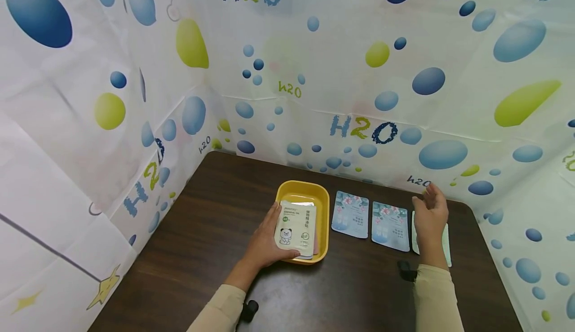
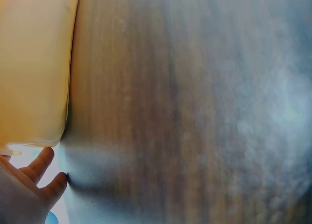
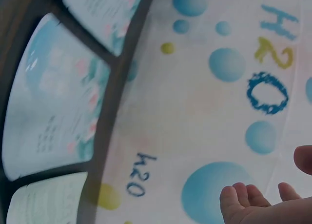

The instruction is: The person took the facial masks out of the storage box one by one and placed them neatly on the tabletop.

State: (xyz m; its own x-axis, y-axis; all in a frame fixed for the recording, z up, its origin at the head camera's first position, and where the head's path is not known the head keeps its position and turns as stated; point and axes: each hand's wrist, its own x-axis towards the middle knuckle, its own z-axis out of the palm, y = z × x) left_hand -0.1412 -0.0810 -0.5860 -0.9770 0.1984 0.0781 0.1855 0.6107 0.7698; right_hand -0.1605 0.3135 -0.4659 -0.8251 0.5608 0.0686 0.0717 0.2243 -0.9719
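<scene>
In the head view, my left hand grips a stack of flat packets at its left side and near edge. A cream packet with a panda drawing and "Essential Oil" print tops the stack, over the yellow tray. The left wrist view shows the left fingers beside a broad yellow surface. My right hand holds nothing, raised over a pale green packet that it partly covers. Two blue floral packets lie in a row left of it.
The dark wooden table carries the tray and packets. A white printed curtain with blue and green spots hangs behind the table's back edge and along its left side.
</scene>
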